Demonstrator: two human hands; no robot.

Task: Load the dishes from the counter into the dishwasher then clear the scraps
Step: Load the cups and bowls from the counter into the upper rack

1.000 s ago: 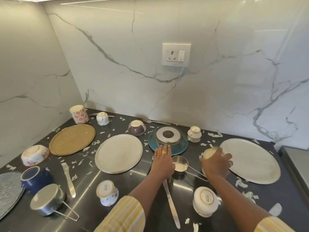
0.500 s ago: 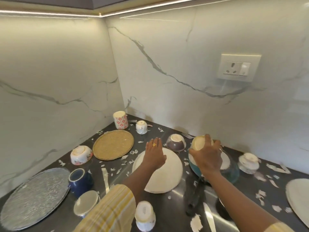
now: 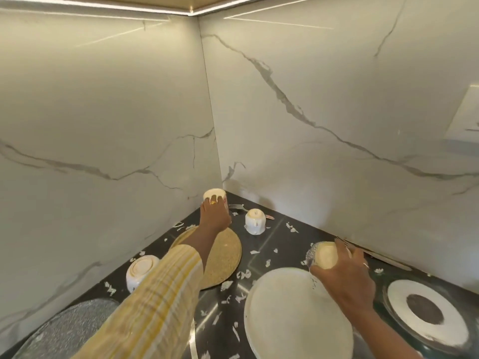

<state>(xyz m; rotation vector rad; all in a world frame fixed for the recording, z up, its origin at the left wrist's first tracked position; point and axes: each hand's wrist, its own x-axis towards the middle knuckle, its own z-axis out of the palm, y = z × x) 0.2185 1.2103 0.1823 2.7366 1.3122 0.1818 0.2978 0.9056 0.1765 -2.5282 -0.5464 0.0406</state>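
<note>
Two hands: your left hand point(image 3: 215, 215) lies on the mug point(image 3: 214, 194) in the far corner, fingertips over its top; I can't tell whether that grip is closed. Your right hand point(image 3: 344, 275) grips a cream cup point(image 3: 325, 256) at the far rim of the white plate point(image 3: 290, 320).
Slip risk: lift the mug on a half-made grip and it may fall on the fork point(image 3: 238, 207) or the upturned cup point(image 3: 255, 221) just beside it.
Sleeve risk: your sleeve point(image 3: 158, 299) crosses the woven mat point(image 3: 225, 257), near the upturned bowl point(image 3: 141, 270); drawn back low, it could drag either.
Edges: two walls point(image 3: 103, 112) meet behind the mug, so the way out is up and towards you.
Open room: the worktop point(image 3: 274, 239) between mat and plate, littered with scraps point(image 3: 227, 285).
Dishwasher: not in view.
</note>
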